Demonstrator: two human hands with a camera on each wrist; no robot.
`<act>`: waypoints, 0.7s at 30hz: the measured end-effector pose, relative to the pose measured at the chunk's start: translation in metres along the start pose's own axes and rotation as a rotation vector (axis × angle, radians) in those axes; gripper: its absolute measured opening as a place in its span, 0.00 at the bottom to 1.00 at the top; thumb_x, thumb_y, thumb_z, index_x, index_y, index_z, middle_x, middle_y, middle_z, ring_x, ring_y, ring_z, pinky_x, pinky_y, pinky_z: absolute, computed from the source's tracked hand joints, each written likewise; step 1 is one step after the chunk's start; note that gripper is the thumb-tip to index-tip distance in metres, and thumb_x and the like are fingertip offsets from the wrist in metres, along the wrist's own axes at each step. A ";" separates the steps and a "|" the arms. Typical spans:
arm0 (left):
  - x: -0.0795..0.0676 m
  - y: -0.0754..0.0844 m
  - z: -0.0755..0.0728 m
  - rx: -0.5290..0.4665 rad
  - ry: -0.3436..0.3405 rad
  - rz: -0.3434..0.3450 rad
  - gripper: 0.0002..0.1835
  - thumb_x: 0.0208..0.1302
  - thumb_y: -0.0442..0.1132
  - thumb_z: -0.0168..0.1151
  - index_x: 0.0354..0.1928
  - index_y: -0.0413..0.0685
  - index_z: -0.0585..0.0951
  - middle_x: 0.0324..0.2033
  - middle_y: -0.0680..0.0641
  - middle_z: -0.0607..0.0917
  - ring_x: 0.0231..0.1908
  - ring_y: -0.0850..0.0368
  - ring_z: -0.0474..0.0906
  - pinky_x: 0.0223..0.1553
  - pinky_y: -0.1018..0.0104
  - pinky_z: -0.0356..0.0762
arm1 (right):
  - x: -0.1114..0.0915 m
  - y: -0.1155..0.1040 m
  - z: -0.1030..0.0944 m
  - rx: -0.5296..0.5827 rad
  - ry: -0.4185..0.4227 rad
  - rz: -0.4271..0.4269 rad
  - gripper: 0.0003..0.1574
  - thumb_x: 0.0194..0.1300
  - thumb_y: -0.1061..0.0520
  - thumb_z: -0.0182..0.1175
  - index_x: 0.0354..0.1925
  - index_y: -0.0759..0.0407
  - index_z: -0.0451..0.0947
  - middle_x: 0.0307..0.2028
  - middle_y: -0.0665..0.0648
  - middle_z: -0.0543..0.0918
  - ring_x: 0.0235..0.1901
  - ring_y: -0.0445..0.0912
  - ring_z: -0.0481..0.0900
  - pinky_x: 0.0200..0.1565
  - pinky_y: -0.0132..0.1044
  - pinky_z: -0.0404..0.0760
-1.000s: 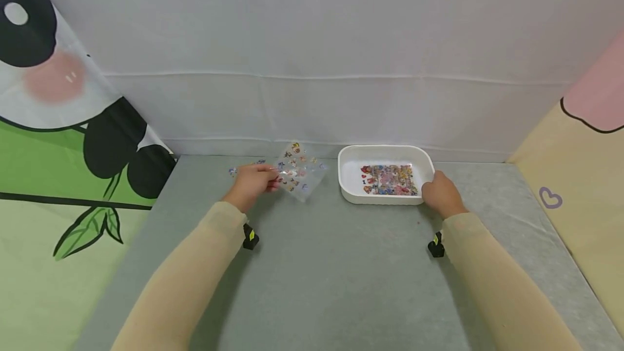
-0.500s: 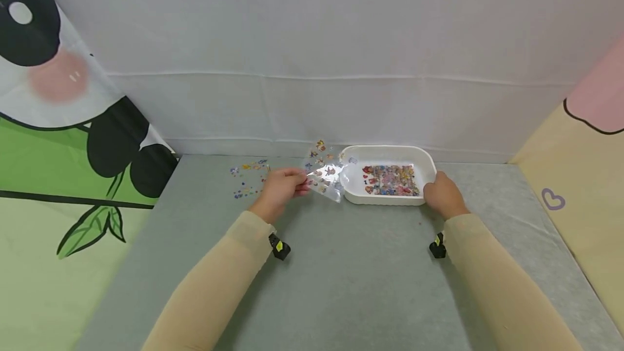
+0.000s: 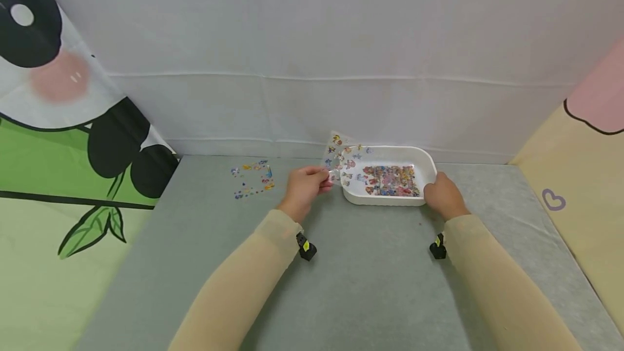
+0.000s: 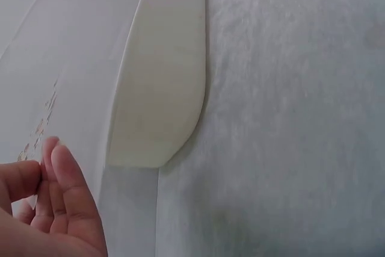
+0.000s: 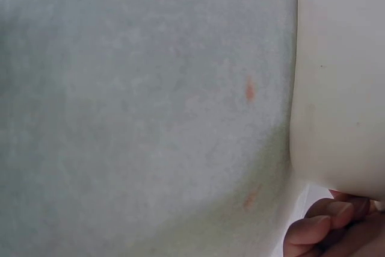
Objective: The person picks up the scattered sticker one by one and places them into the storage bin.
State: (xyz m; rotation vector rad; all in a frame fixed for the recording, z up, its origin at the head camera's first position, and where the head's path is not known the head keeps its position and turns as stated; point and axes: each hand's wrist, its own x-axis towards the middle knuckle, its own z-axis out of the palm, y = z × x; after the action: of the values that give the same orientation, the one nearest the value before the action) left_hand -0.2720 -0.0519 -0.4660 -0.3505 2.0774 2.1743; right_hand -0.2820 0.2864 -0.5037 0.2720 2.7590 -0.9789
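Observation:
My left hand (image 3: 304, 188) pinches the lower left corner of a clear sticker sheet (image 3: 335, 148) printed with small colourful figures. The sheet stands tilted and overlaps the left end of a white oval-cornered tray (image 3: 380, 200) in the head view. Inside the tray lie more colourful stickers (image 3: 392, 180). At the tray's right end my right hand (image 3: 443, 196) grips the rim. Seen from the left wrist, thumb and fingers (image 4: 72, 179) meet on the sheet (image 4: 41, 127), beside the tray wall (image 4: 159, 76). In the right wrist view, curled fingers (image 5: 313, 227) hold the tray's end (image 5: 340, 88).
Another clear sticker sheet (image 3: 253, 167) lies flat on the grey tabletop (image 3: 370, 275), left of the left hand. A white cloth wall (image 3: 341, 69) rises right behind the tray. Printed panels stand at the left (image 3: 29, 167) and right (image 3: 580, 242).
My left hand has carried the sticker sheet rightward from above the flat sheet to the tray's left end, uncovering the flat one. The right hand and tray stay almost where they were.

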 end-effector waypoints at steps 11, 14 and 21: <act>0.000 -0.001 0.035 -0.017 0.041 0.011 0.08 0.71 0.32 0.65 0.48 0.37 0.87 0.41 0.39 0.88 0.34 0.56 0.87 0.39 0.64 0.86 | 0.002 0.003 0.000 0.000 0.005 -0.003 0.40 0.72 0.57 0.36 0.74 0.82 0.47 0.65 0.82 0.65 0.58 0.68 0.70 0.63 0.65 0.67; -0.001 0.000 0.045 -0.007 0.045 0.016 0.06 0.71 0.31 0.66 0.46 0.38 0.87 0.38 0.41 0.89 0.34 0.56 0.87 0.38 0.65 0.86 | 0.001 0.002 -0.001 -0.002 0.002 0.002 0.40 0.73 0.57 0.36 0.74 0.82 0.47 0.65 0.82 0.65 0.58 0.68 0.69 0.64 0.65 0.67; -0.005 0.004 0.067 0.071 0.069 0.010 0.04 0.70 0.31 0.65 0.42 0.39 0.87 0.33 0.45 0.88 0.31 0.58 0.87 0.36 0.66 0.86 | -0.001 -0.001 -0.002 0.000 -0.017 -0.004 0.41 0.73 0.57 0.37 0.74 0.83 0.45 0.66 0.83 0.64 0.59 0.69 0.69 0.63 0.66 0.67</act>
State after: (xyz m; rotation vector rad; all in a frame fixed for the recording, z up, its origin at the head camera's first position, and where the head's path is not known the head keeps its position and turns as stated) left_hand -0.2738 0.0150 -0.4587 -0.4146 2.1907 2.1164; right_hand -0.2815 0.2871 -0.5013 0.2563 2.7451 -0.9774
